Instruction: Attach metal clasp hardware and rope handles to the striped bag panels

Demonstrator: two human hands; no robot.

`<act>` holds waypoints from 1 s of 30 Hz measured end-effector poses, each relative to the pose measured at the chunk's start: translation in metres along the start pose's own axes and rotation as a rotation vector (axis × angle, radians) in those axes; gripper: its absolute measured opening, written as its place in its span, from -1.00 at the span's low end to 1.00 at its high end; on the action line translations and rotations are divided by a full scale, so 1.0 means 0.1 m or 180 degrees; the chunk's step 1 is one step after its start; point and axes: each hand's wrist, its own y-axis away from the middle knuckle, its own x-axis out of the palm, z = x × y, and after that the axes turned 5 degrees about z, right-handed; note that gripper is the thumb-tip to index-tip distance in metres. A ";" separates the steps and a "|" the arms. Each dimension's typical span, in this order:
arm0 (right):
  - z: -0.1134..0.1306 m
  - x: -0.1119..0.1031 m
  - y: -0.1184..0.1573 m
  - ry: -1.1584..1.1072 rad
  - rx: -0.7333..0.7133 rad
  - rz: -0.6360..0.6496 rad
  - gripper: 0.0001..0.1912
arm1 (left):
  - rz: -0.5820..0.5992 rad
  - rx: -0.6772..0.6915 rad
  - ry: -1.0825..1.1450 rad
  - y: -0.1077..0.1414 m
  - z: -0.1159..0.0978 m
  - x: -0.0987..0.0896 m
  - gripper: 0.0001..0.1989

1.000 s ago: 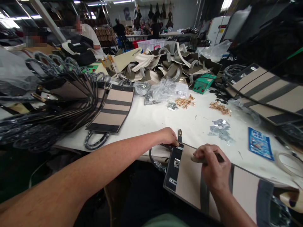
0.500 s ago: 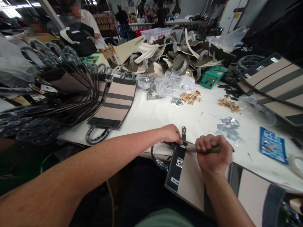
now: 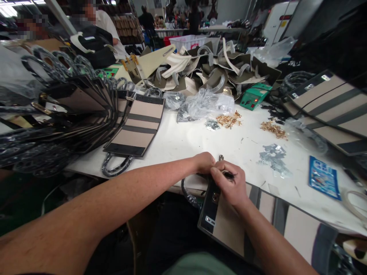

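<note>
A long white bench (image 3: 183, 143) runs through a crowded workshop, with another bench (image 3: 200, 30) set across the far end where people stand at work. Strip lights (image 3: 8, 9) glow on the dark ceiling at upper left, and a slanted grey beam (image 3: 59, 17) crosses below them. The far wall (image 3: 229, 9) is pale grey, with dark bags (image 3: 213, 11) hanging on it.
</note>
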 end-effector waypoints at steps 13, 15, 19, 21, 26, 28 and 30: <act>0.11 -0.02 0.05 -0.0431 -0.0012 -0.0550 -0.57 | 0.0036 -0.0031 0.0373 0.03 0.03 0.04 -0.90; 0.06 -0.02 0.06 -0.0621 -0.0122 -0.0576 -0.59 | 0.0064 -0.0039 0.0366 0.03 0.03 0.03 -0.89; 0.02 -0.06 0.10 -0.0922 -0.0302 -0.0590 -0.63 | 0.0029 -0.0039 0.0375 0.00 0.05 0.03 -0.87; -0.01 -0.06 0.11 -0.0790 -0.0111 -0.0562 -0.63 | 0.0001 -0.0041 0.0356 0.00 0.05 0.02 -0.85; -0.01 -0.03 0.07 -0.0704 -0.0056 -0.0548 -0.60 | 0.0115 -0.0004 0.0311 0.01 0.04 0.01 -0.87; 0.03 0.00 0.01 -0.0527 -0.0041 -0.0519 -0.59 | 0.0182 0.0022 0.0275 0.01 0.04 0.01 -0.90; 0.08 0.04 -0.05 -0.0192 0.0056 -0.0322 -0.59 | 0.0207 0.0046 0.0225 0.00 0.04 0.00 -0.88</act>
